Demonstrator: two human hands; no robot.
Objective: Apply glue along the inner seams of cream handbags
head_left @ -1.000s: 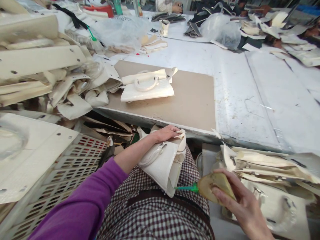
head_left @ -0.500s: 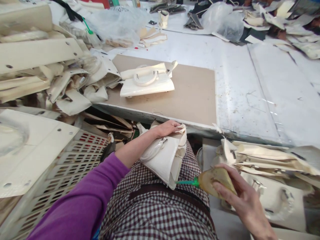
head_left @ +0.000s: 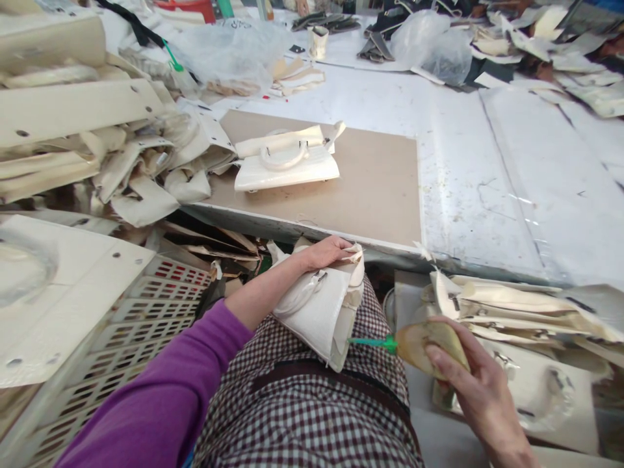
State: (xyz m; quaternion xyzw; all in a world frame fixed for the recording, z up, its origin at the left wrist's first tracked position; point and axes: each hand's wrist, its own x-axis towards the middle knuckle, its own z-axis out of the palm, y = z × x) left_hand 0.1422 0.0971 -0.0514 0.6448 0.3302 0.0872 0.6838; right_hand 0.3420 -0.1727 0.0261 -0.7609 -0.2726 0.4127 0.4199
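On my lap, over the checked apron [head_left: 302,422], lies a cream handbag [head_left: 312,315] with a plastic-wrapped handle. My left hand [head_left: 327,252] grips its far upper edge, with the fingertips partly hidden in the folds. The side panel of the bag faces right. My right hand [head_left: 480,383] is wrapped round a yellowish squeeze bottle [head_left: 431,348] held on its side. The bottle's green nozzle [head_left: 373,342] points left, its tip at the lower edge of the bag's side panel; whether it touches, I cannot tell.
Another cream handbag [head_left: 287,162] rests on a brown board [head_left: 380,188] on the white table [head_left: 463,162]. Cream bag pieces [head_left: 73,104] are heaped at the left, above a white plastic basket [head_left: 121,351]. More cream bags [head_left: 541,364] are stacked at the right. A clear plastic bag [head_left: 234,49] lies farther back.
My right hand has moved slightly right and up with the squeeze bottle, so the nozzle tip sits a little higher along the bag's side panel. My left hand stays put.
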